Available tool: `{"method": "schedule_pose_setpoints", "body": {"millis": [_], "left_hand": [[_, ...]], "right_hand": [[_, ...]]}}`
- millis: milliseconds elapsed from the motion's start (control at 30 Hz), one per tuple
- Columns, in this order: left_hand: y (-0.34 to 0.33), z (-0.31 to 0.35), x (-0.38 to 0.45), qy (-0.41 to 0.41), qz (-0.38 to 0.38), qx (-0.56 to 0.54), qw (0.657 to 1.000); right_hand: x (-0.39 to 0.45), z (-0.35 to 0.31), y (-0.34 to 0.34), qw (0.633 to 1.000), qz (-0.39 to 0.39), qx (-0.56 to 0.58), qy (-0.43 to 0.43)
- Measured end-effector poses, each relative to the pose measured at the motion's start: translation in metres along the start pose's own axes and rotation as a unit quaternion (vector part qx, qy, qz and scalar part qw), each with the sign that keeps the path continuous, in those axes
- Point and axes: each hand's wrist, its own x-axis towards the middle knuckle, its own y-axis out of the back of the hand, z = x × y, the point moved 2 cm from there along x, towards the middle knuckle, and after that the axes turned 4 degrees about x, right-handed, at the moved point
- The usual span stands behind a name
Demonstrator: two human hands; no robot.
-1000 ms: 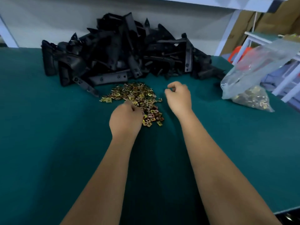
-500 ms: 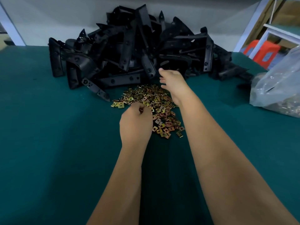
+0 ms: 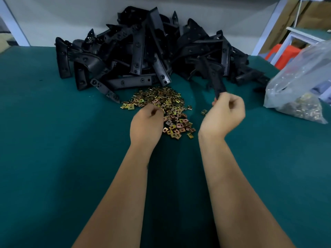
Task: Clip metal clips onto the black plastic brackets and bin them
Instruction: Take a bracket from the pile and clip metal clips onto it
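A big heap of black plastic brackets point(image 3: 143, 56) lies at the back of the green table point(image 3: 53, 158). In front of it spreads a pile of small gold metal clips point(image 3: 161, 102). My right hand point(image 3: 223, 116) grips the near end of one black bracket point(image 3: 215, 79), which slants up toward the heap and is blurred. My left hand point(image 3: 146, 127) rests curled at the near left edge of the clip pile, fingertips among the clips; whether it pinches one is hidden. A single clip point(image 3: 204, 111) lies apart, just left of my right hand.
A clear plastic bag point(image 3: 302, 83) holding more gold clips sits at the table's right edge. White shelf frames and an orange stool point(image 3: 284, 54) stand beyond the table to the right. A pale wall runs behind the bracket heap.
My right hand reached to the bracket heap, took hold of one bracket and pulled it back toward me and to the right. My left hand stayed at the clip pile.
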Motion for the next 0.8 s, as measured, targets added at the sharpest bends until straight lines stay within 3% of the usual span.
{"method": "schedule_pose_setpoints", "body": {"millis": [100,233,300,367,433,500,600,733,800], "left_hand": [[-0.002,0.002,-0.002,0.001,-0.011,-0.014,1.0],[0.002,0.004,0.0,0.028,-0.009,-0.173,0.984],[0.006,0.004,0.003,0.061,-0.009,-0.299,0.952],[0.011,0.001,0.004,0.096,-0.001,-0.432,0.897],[0.016,-0.002,0.008,0.098,0.011,-0.502,0.859],[0.02,-0.004,0.01,0.088,0.008,-0.532,0.842],[0.025,-0.003,0.01,0.08,-0.006,-0.557,0.827],[0.028,0.004,0.005,0.037,-0.053,-0.543,0.837],[0.029,0.008,0.0,0.0,-0.066,-0.505,0.86]], "right_hand": [[-0.025,0.0,0.003,0.99,-0.104,-0.078,0.061],[-0.048,0.0,-0.004,0.949,-0.259,-0.137,0.116],[-0.059,0.001,-0.006,0.926,-0.322,-0.14,0.138],[-0.065,0.005,-0.006,0.907,-0.376,-0.139,0.131],[-0.067,0.009,-0.007,0.882,-0.42,-0.163,0.137],[-0.067,0.011,-0.008,0.858,-0.442,-0.2,0.169],[-0.066,0.009,-0.009,0.868,-0.423,-0.194,0.171],[-0.06,0.009,-0.007,0.893,-0.38,-0.186,0.15],[-0.059,0.009,-0.008,0.904,-0.366,-0.172,0.139]]}}
